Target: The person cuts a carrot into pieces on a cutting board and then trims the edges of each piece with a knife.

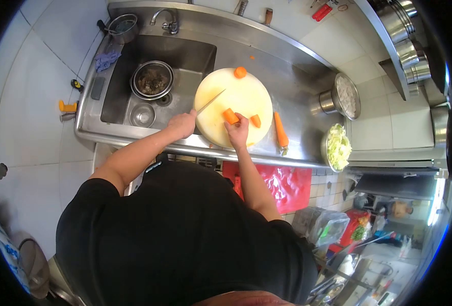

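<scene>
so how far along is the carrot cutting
Done: separate carrot pieces already lie on the round cutting board, one at its far edge. In hand: the left hand holds the knife; the right hand steadies a carrot chunk. Left: a whole carrot lies uncut beside the board.

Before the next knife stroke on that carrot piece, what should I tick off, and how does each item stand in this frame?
1. Left hand grips the knife: ok.
2. Right hand steadies the carrot piece: ok, touching it.
3. Blade off the fingers: ok, knife lies to the left of the piece, apart from it.
4. Fingertips curled back: cannot tell.
5. Cutting board flat on the counter: ok, though its left edge reaches toward the sink.
6. Whole carrot out of the way: ok, beside the board.
</scene>
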